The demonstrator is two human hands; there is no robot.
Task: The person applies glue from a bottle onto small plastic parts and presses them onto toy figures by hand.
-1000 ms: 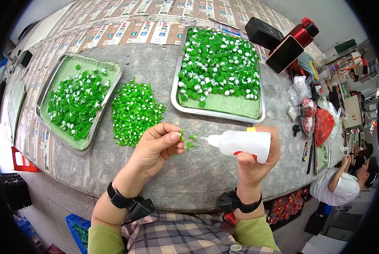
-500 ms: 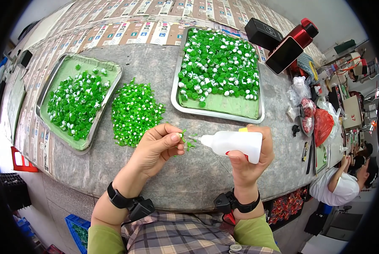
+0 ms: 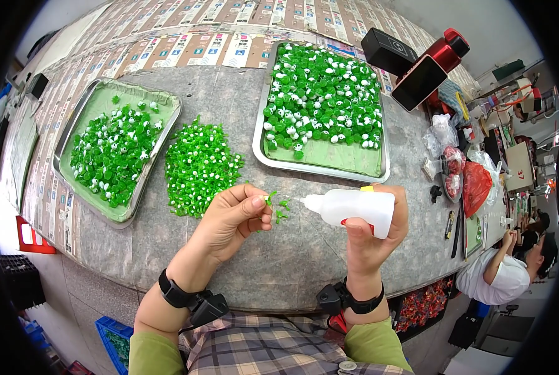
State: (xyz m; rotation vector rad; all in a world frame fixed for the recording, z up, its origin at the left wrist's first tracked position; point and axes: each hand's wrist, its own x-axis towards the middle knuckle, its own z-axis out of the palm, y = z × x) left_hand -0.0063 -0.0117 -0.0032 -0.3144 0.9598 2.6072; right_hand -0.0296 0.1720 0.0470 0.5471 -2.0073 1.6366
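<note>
Green piece: small, with a pale end, pinched at the left hand's fingertips, to the right of the green pile and a little nearer the person
Left hand: thumb and forefinger clamped together on that piece, the other fingers curled in, near the lower right edge of the pile
Right hand: thumb and fingers wrapped round the squeeze bottle, well to the right of the pile
Squeeze bottle: white, lying sideways in the grasp, its thin nozzle pointing left toward the pile; whether the tip touches anything I cannot tell
Loose pieces: green, just beyond the left fingertips, right of the pile
Green pile: many small green parts with white dots, heaped on the grey table cover
Smaller tray: left of the pile, holding green and white pieces
Larger tray: right of the pile and farther from the person, fuller of green and white pieces
Phone: dark-screened, far right of the pile, beyond the larger tray
</note>
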